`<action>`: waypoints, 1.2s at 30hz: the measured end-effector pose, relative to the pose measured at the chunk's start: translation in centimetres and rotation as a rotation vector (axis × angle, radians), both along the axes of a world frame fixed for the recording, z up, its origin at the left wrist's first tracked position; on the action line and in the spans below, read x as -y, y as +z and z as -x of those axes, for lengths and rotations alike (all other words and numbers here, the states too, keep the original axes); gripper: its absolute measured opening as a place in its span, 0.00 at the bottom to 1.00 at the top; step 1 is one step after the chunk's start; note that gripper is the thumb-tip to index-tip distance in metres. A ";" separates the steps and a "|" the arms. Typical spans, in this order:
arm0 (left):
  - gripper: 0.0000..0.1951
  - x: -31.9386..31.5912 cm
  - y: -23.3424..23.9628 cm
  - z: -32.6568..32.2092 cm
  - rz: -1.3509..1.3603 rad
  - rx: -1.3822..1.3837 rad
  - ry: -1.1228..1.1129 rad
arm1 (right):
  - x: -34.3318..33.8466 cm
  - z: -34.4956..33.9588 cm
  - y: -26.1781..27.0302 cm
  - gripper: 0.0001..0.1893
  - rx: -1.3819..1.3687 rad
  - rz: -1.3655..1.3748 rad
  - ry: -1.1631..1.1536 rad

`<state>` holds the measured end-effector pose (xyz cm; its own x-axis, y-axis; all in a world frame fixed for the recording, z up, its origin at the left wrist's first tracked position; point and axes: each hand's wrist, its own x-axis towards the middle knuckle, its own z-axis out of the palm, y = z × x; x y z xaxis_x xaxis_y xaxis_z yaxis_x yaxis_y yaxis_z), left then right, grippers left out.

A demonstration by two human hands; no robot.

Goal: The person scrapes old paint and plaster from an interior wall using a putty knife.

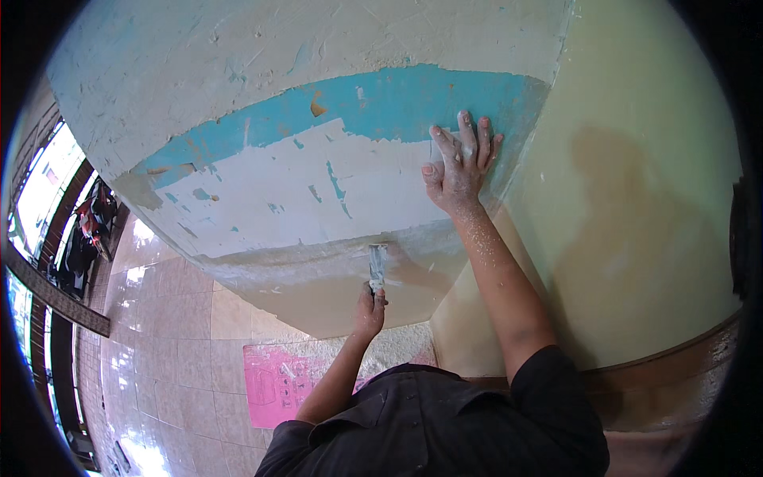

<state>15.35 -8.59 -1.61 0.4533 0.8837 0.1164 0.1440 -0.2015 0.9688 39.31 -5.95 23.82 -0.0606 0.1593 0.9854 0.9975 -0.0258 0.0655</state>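
My left hand (371, 313) grips a putty knife (377, 265) by its handle. The whitish, smeared blade points up, its tip at the wall's lower bare band (286, 271). Higher and to the right, my right hand (462, 173) lies spread on the wall, fingers apart and coated in white dust. Beneath its fingers is a pale squarish patch; I cannot tell whether it is a separate thing. The wall carries a strip of turquoise paint (393, 98) above a white layer (286, 191) with turquoise showing through in spots. Rough grey plaster (179, 71) covers the top.
A yellow-green side wall (644, 238) meets this wall at a corner on my right and bears a shadow. Below lies a pink printed sheet (268, 387) strewn with pale debris (399, 346). Glossy floor tiles (185, 358) stretch left, towards a parked red-and-black motorcycle (89, 223).
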 end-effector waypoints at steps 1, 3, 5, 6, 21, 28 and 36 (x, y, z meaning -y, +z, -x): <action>0.15 -0.5 -0.3 -0.3 -0.002 -0.001 0.004 | -0.1 0.1 0.0 0.25 0.010 -0.009 0.004; 0.14 -1.2 -0.2 -1.1 -0.005 0.092 -0.003 | -0.1 0.1 -0.1 0.25 0.009 -0.011 0.007; 0.14 -1.7 0.5 -1.9 -0.027 0.077 0.000 | 0.1 -0.2 -0.2 0.25 0.011 -0.012 0.003; 0.14 -1.9 0.7 -2.1 -0.049 0.057 0.010 | 0.2 -0.3 -0.3 0.25 0.007 -0.012 0.005; 0.15 -3.1 -1.9 -2.1 -0.033 0.090 -0.025 | -0.2 -0.3 -0.4 0.26 0.006 -0.007 -0.037; 0.15 -3.2 -0.4 -1.4 -0.041 0.181 0.012 | 0.1 0.0 -0.1 0.25 0.055 -0.011 -0.060; 0.13 -4.0 -0.5 -0.2 -0.042 0.209 -0.013 | -0.1 0.0 -0.1 0.25 0.043 -0.030 -0.048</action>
